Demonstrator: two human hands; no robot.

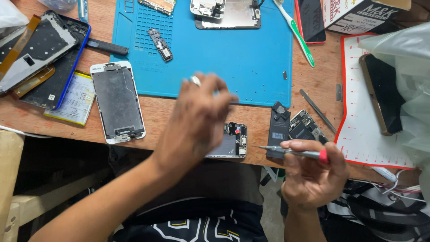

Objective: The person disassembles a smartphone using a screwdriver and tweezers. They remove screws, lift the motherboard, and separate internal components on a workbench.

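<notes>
phone chassis (230, 141): opened handset, internals up, lying at the near edge of the bench (152, 118); mostly hidden under the left hand, only its right end shows.
long axis: appears to run left-right along the bench edge; can't confirm the hidden end.
relation: chassis sits directly below the left hand and to the left of the right hand; driver tip points left toward it, just short of its right end.
nearer hand: left, it's over the part; whether it touches it, can't tell.
left hand (197, 121): motion-blurred, back up, fingers curled down, ring on one finger; can't tell if it's pinching anything.
right hand (313, 172): closed on a precision screwdriver (291, 152), shaft roughly level, red cap at the thumb side, held above the bench edge.
beside: black battery (278, 130) and a bare logic board (304, 127) just right of the chassis.
further out: blue work mat (251, 54), white-framed screen assembly (117, 102) at left, metal spudger (318, 110), red-edged mat (371, 143).
</notes>
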